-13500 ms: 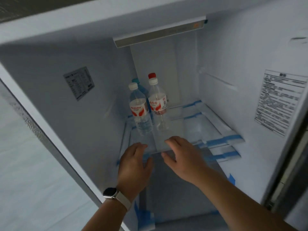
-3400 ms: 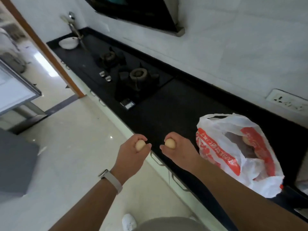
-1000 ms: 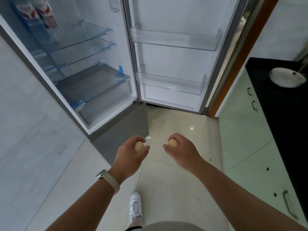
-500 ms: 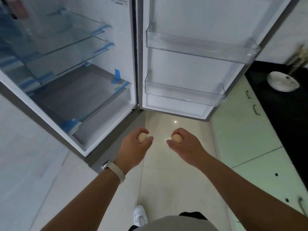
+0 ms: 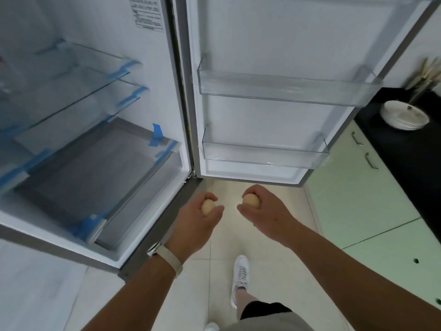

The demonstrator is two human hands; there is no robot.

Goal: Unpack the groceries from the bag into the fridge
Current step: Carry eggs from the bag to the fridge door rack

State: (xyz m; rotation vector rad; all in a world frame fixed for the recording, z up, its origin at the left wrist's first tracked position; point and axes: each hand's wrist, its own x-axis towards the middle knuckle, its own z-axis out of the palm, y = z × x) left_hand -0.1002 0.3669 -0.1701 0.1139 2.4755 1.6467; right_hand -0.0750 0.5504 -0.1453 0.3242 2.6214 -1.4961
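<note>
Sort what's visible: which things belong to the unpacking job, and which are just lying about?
Job: left egg, held in left hand; right egg, held in right hand; open fridge; lower door bin.
Lying about: plates, black counter.

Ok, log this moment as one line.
phase: at fridge | left hand: holds left egg | right hand: holds right egg | door: open | placed: neither egg yet
</note>
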